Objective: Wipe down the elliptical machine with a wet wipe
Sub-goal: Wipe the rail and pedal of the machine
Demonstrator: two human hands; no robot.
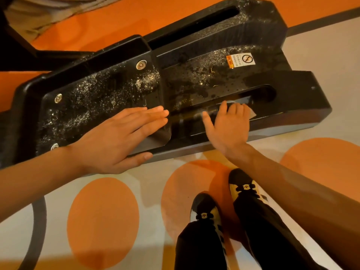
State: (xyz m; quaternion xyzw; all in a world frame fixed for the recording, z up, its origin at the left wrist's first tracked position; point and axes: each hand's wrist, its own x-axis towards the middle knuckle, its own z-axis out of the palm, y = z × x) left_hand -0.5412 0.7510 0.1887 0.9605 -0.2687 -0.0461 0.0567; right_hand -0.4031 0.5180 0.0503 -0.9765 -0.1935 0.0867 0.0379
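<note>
The person wears loose, plain black trousers that reach down onto 2 sneakers. The left shoe and right shoe each have a black toe cap, pale yellow side panels, black laces and a small yellow emblem on a black tongue patch. The left hand, right hand and both forearms are bare.

Blk elliptical base w/ whitish speckles; grey floor w/ orange circles
</note>
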